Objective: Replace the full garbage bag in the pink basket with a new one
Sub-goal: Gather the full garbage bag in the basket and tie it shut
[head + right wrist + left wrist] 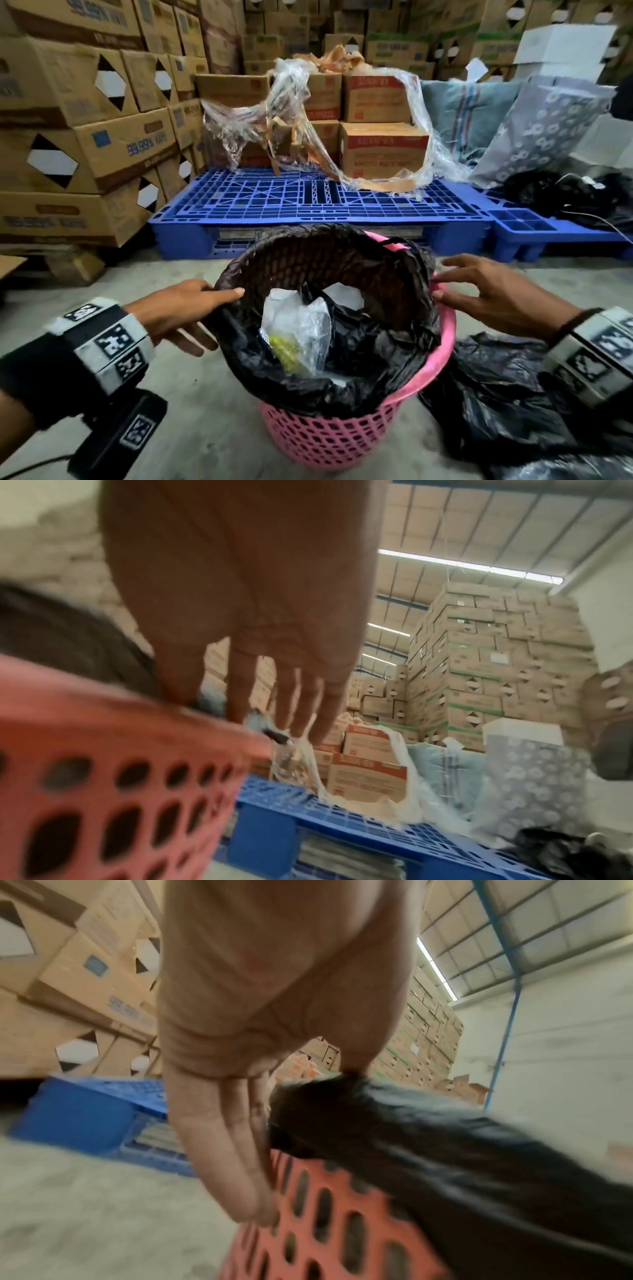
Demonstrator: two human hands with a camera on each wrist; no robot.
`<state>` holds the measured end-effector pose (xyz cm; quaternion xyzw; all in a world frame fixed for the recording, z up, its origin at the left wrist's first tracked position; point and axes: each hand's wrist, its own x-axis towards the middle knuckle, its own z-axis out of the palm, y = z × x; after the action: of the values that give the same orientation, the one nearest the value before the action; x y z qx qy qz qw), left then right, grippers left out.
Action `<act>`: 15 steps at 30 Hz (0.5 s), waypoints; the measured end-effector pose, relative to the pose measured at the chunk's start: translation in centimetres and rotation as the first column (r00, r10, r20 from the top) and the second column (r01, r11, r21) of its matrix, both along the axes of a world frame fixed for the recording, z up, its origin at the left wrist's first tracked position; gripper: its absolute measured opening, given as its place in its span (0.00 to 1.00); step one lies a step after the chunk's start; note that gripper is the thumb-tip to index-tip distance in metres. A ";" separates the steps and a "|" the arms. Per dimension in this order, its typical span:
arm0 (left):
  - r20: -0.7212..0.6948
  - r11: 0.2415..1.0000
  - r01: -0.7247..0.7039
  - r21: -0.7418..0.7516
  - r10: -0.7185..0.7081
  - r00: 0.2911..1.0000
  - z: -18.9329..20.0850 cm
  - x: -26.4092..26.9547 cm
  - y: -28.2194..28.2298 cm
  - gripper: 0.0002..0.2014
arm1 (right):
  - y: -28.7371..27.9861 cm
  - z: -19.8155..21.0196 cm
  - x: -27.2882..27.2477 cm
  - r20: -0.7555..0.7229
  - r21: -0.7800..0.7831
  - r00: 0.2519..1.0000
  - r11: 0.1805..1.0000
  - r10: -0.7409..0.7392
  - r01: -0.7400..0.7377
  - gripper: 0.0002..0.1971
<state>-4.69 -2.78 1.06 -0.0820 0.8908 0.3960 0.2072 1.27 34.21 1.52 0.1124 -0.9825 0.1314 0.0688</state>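
Note:
The pink perforated basket (pixel 329 442) stands on the concrete floor between my hands, lined with a black garbage bag (pixel 359 346). Inside lie a clear plastic bag with something yellow (pixel 298 335) and white paper. My left hand (pixel 219 318) pinches the bag's left rim, thumb over the top and fingers outside. The left wrist view shows those fingers (pixel 240 1177) straight down the basket wall (pixel 325 1231) beside the bag (pixel 445 1150). My right hand (pixel 442 279) hovers spread over the right rim, thumb touching it. In the right wrist view it (pixel 250 715) holds nothing above the basket (pixel 120 750).
A crumpled black plastic bag (pixel 507 394) lies on the floor right of the basket. A blue pallet (pixel 308 202) sits just behind, carrying cartons draped in clear wrap (pixel 383 147). Stacked cardboard boxes (pixel 85 120) wall the left; patterned sacks (pixel 548 126) lean at the right.

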 end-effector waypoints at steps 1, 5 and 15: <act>0.024 0.999 0.023 0.044 -0.024 0.999 0.1 1.0 -0.3 0.17 | 0.3 -0.7 -0.3 0.007 0.008 1.000 1.000 0.024 -0.024 0.27; -0.056 0.951 -0.040 0.307 0.060 0.997 -0.3 1.3 -0.5 0.16 | 0.6 -1.9 0.4 -0.036 0.056 0.999 0.998 -0.014 0.016 0.15; -0.130 0.843 -0.075 0.533 0.169 0.977 -2.6 -4.0 3.4 0.10 | -0.4 1.4 8.4 0.207 0.228 0.971 0.971 -0.122 0.073 0.13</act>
<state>-8.69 0.64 -1.51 -0.0443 0.7562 0.6420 0.1183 9.68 33.83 2.91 0.0552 -0.9969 0.0304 -0.0467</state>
